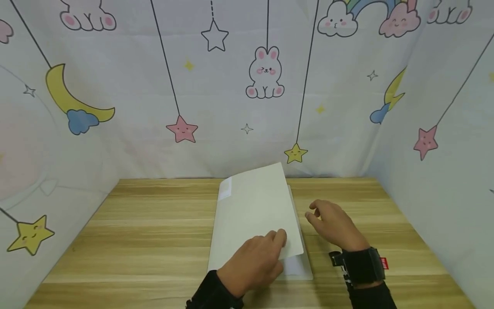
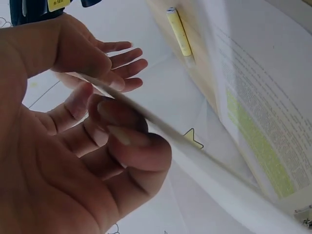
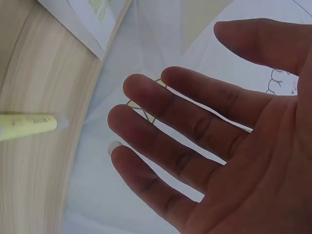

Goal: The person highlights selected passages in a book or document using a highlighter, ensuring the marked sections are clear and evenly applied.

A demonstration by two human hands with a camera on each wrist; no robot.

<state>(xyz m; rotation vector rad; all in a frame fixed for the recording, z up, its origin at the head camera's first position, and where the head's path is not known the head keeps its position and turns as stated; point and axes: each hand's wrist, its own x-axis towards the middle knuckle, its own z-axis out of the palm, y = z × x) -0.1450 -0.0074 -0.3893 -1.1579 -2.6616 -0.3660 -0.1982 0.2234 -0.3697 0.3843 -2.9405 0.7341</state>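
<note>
A cream-white folder (image 1: 254, 206) lies on the table with a small white label at its upper left, its front cover raised along the right side. My left hand (image 1: 254, 262) pinches that cover near the lower right corner, thumb on one face and curled fingers on the other. Under the cover, a printed page (image 2: 263, 107) carries a block of yellow-green highlighted text. To the right of the folder my right hand (image 1: 335, 223) hovers with nothing in it, fingers spread and loosely extended. A yellow highlighter (image 3: 29, 126) lies below it, hidden in the head view.
The wood-grain table (image 1: 162, 231) reaches back to a white cloth (image 1: 224, 86) printed with stars, rabbits and moons. More of this cloth hangs at both sides. A black strap (image 1: 362, 266) is worn on my right wrist.
</note>
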